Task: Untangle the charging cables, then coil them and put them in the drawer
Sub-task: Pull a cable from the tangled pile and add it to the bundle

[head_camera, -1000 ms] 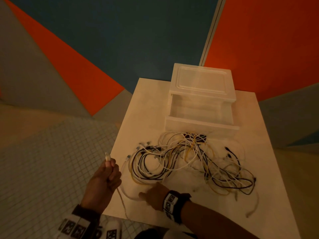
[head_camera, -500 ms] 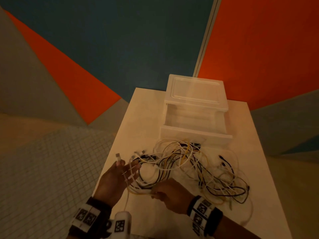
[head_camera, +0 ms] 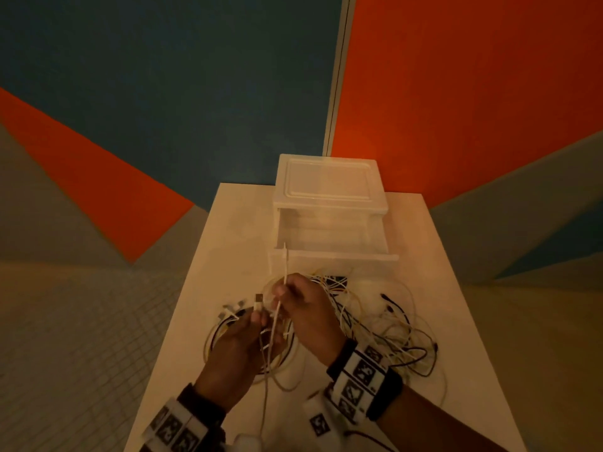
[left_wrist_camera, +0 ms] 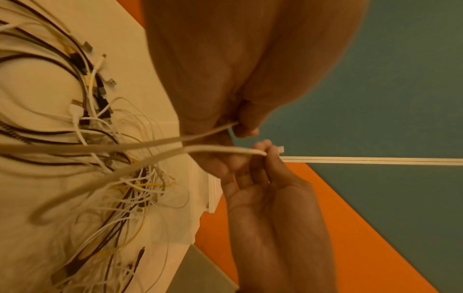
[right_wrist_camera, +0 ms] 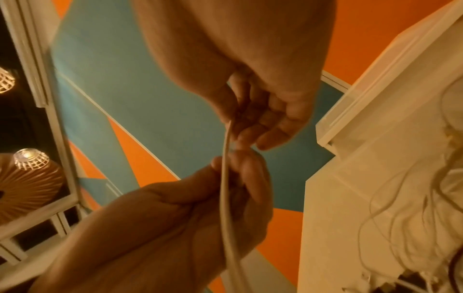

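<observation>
A tangle of white, black and yellow charging cables (head_camera: 375, 324) lies on the white table (head_camera: 456, 321) in front of the open drawer (head_camera: 332, 257) of a white plastic drawer unit (head_camera: 329, 181). Both hands hover above the tangle's left side, holding one white cable (head_camera: 275, 324). My left hand (head_camera: 257, 316) grips it just below its USB plug (head_camera: 258, 301). My right hand (head_camera: 280, 293) pinches the other end, whose tip (head_camera: 285, 262) sticks upward. In the left wrist view the cable (left_wrist_camera: 155, 141) runs from both pinches down to the pile. In the right wrist view the cable (right_wrist_camera: 225, 178) hangs between the two hands.
The table stands against a blue and orange wall (head_camera: 195, 93), with tiled floor (head_camera: 81, 337) to its left. Several loose plugs (head_camera: 233, 311) lie at the left of the pile. Cable loops reach toward the table's right edge (head_camera: 437, 350).
Both hands have lifted off the table and come together over the pile. The right hand has taken hold of the white cable's other end, which now points up.
</observation>
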Demonstrator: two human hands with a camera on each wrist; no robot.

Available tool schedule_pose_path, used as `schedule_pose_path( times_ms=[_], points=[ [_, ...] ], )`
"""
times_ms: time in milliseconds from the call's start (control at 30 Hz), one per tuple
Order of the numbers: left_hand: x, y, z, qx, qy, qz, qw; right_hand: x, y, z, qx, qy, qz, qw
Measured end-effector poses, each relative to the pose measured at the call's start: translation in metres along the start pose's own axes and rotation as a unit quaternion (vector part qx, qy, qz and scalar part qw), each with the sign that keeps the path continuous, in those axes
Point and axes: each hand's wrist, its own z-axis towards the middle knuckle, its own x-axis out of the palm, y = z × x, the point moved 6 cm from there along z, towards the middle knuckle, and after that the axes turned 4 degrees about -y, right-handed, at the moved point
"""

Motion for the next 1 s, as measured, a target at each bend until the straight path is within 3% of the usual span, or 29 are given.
schedule_pose_path(
  times_ms=[200,567,700,833,933,1000],
  points=[
    [0.003,-0.019,0.006,0.051,-0.01,0.016,0.999,0.004,-0.009,-0.025,-0.027,0.096,-0.116,0.988],
    [0.013,-0.011,0.01,0.069,0.021,-0.001,0.997,0.018,-0.015,-0.032,-0.056,0.072,-0.188,0.978],
    [0.01,-0.02,0.01,0.1,-0.003,0.01,0.995,0.018,-0.025,-0.041,-0.063,0.118,-0.199,0.971],
    [-0.014,-0.058,0.015,0.116,-0.032,-0.069,0.99,-0.008,-0.068,-0.068,-0.061,0.203,-0.278,0.937],
    [-0.03,-0.071,0.014,0.117,-0.025,-0.059,0.991,-0.052,-0.094,-0.066,-0.079,0.144,-0.343,0.925],
    [-0.025,-0.064,0.009,0.132,-0.021,0.037,0.99,-0.065,-0.088,-0.054,-0.095,0.097,-0.358,0.924]
  ],
)
